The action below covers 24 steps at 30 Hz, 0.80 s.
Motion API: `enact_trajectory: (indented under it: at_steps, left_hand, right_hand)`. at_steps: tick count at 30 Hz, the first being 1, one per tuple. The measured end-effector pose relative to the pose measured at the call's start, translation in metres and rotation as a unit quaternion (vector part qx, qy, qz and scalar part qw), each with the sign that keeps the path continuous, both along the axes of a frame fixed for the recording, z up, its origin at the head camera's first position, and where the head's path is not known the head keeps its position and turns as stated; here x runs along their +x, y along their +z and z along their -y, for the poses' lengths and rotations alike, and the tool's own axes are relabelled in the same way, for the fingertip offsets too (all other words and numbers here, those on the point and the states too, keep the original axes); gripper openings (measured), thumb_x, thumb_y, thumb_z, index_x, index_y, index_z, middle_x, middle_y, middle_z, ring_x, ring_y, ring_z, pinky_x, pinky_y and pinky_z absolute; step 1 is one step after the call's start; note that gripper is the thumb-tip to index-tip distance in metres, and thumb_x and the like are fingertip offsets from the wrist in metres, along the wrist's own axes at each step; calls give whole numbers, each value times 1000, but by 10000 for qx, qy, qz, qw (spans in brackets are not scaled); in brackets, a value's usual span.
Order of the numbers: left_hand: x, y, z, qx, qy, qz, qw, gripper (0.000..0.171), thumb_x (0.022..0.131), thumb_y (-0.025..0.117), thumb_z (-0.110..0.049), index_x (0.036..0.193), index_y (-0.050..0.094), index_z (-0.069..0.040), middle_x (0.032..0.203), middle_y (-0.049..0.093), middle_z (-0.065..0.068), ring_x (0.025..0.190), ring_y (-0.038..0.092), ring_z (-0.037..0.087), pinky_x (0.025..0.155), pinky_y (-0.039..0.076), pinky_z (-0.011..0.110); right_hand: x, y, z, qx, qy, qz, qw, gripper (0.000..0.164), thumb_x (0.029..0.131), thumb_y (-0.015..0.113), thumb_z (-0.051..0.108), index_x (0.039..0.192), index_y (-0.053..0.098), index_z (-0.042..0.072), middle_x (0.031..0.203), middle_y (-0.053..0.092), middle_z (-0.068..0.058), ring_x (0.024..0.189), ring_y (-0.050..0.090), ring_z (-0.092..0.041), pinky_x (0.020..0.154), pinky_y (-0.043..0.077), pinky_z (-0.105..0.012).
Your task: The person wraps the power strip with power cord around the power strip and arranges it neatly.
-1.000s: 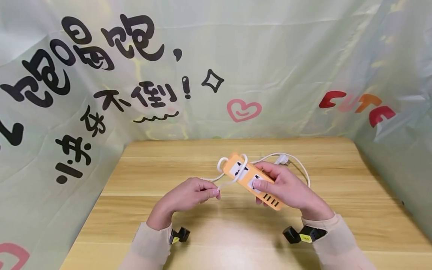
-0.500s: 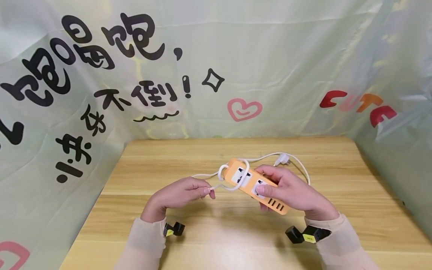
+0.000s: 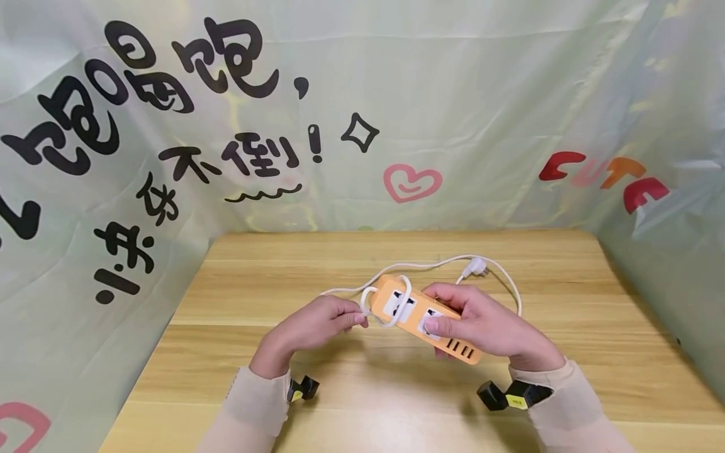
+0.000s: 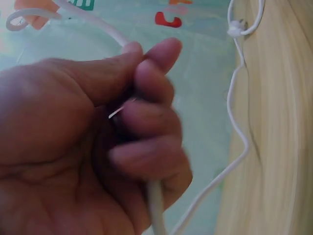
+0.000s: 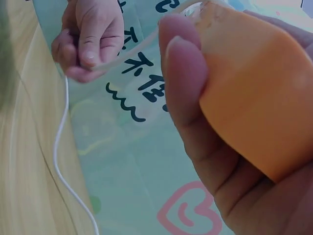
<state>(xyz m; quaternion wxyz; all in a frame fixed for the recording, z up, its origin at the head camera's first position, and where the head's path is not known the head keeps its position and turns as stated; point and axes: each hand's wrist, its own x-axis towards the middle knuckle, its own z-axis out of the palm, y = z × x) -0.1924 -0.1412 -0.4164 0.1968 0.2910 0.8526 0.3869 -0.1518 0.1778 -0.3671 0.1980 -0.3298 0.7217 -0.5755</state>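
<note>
An orange power strip (image 3: 419, 314) with white sockets and several USB slots is held tilted above the table by my right hand (image 3: 481, 318). The thumb lies on a socket face and the other fingers wrap underneath, as the right wrist view shows on its orange underside (image 5: 259, 93). A white cord (image 3: 405, 302) leaves the strip's far end and loops once around its body. My left hand (image 3: 317, 327) pinches this cord between thumb and index finger beside that end. In the left wrist view the cord (image 4: 105, 27) passes through the curled fingers.
The remaining cord (image 3: 391, 267) runs behind the strip across the wooden table (image 3: 238, 352). It curves to a white plug (image 3: 474, 267) behind my right hand. A printed curtain (image 3: 481, 126) encloses the back and sides.
My left hand first drew the cord leftward, then came back right toward the strip. The strip has dipped slightly lower, still in my right hand, with the loop still around it.
</note>
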Motion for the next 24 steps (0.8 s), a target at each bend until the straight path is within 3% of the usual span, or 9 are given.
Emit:
enact_trajectory:
  at_steps: [3,6,9,14,18,24]
  left_hand:
    - [1,-1,-2,-28,-80,-122,9999,26,112,55,-23,101,76,-13,83,64,-4,74,52,10,68,45,24]
    - [1,-1,-3,-92,-15,-487,9988,23,111,57,-22,94,73,-19,76,56,-9,69,48,6,66,44,23]
    - [2,0,-3,-180,186,-723,9970,20,109,60,-22,96,75,-24,77,61,-9,68,49,4,66,45,24]
    - [4,4,-3,-345,477,-796,9951,17,108,63,-24,98,77,-24,79,67,-2,65,49,5,61,45,24]
    - [6,7,-4,-402,616,-946,9928,16,106,66,-27,95,76,-23,76,65,-6,65,51,5,60,46,25]
    - [13,15,-10,-526,830,-991,9902,15,106,66,-29,93,70,-23,76,60,-9,66,50,8,64,46,28]
  right_hand:
    - [2,0,2,46,212,-39,9998,20,105,61,5,125,63,5,96,69,-15,67,73,-30,58,62,-44]
    - [3,-1,5,135,443,-41,9989,19,105,63,5,124,64,7,96,70,-10,69,72,-23,59,62,-40]
    - [4,-2,7,217,619,-54,9978,19,105,64,6,124,65,9,97,70,-6,71,69,-12,58,61,-36]
    - [3,-7,11,543,763,-392,9948,15,105,65,11,119,67,15,93,69,1,67,62,-3,55,57,-28]
    - [5,-10,16,924,772,-591,9910,14,104,67,18,117,67,21,90,68,5,62,61,-1,54,56,-27]
    - [10,-12,26,1572,779,-1255,9765,9,102,70,30,111,67,29,80,62,17,58,49,7,55,48,-18]
